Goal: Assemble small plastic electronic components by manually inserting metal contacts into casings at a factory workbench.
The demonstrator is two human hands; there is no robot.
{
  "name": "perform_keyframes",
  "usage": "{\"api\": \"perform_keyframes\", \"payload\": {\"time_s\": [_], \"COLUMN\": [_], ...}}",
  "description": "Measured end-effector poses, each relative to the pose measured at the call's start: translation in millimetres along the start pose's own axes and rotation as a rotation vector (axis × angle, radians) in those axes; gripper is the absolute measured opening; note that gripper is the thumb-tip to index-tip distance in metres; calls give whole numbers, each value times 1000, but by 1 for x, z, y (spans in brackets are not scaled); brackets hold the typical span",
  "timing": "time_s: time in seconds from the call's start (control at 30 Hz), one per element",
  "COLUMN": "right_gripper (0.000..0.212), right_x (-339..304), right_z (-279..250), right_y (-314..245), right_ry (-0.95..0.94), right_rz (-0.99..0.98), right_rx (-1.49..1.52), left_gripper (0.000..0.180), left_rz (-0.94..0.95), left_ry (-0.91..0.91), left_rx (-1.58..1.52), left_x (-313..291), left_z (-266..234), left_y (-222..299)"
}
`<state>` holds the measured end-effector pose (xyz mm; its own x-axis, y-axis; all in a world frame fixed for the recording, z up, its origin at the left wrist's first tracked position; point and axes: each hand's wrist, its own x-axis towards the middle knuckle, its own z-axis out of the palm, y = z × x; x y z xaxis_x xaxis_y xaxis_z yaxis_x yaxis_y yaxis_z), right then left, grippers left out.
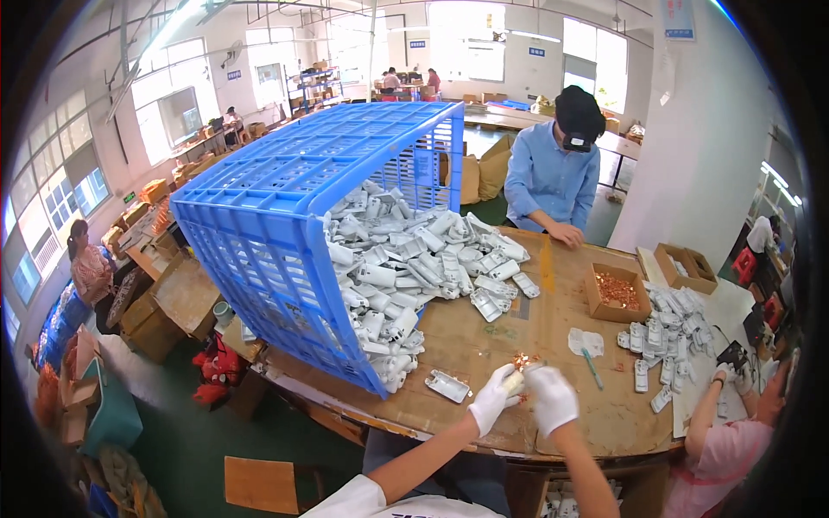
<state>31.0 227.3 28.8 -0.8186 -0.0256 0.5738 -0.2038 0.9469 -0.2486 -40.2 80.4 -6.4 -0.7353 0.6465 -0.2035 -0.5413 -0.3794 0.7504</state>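
Note:
Both my hands wear white gloves over the near edge of the cardboard-covered table. My left hand is closed on a small pale piece, whose kind I cannot make out. Close beside it, my right hand is smeared by motion and its fingers do not show clearly. Small copper-coloured parts lie just beyond my fingers. One white plastic housing rests alone on the table, left of my left hand.
A blue crate lies on its side, spilling a heap of white housings. To the right are a teal pen, a cardboard box of copper parts and more housings. Co-workers sit across and at right.

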Motion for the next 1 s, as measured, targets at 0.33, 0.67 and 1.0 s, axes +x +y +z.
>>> {"api": "perform_keyframes", "payload": {"time_s": [0.33,0.67,1.0], "right_gripper": [62,35,24], "right_x": [-5,167,170], "right_z": [-59,147,155], "right_y": [275,92,80], "right_ry": [-247,-374,-405], "right_rz": [719,123,67], "right_rx": [-806,-131,-315], "left_gripper": [34,33,35], "left_rz": [-135,-89,4], "left_ry": [108,217,266], "left_rx": [319,445,573], "left_x": [-171,-157,-161], "left_z": [-105,-70,-87], "left_y": [-4,15,40]}}
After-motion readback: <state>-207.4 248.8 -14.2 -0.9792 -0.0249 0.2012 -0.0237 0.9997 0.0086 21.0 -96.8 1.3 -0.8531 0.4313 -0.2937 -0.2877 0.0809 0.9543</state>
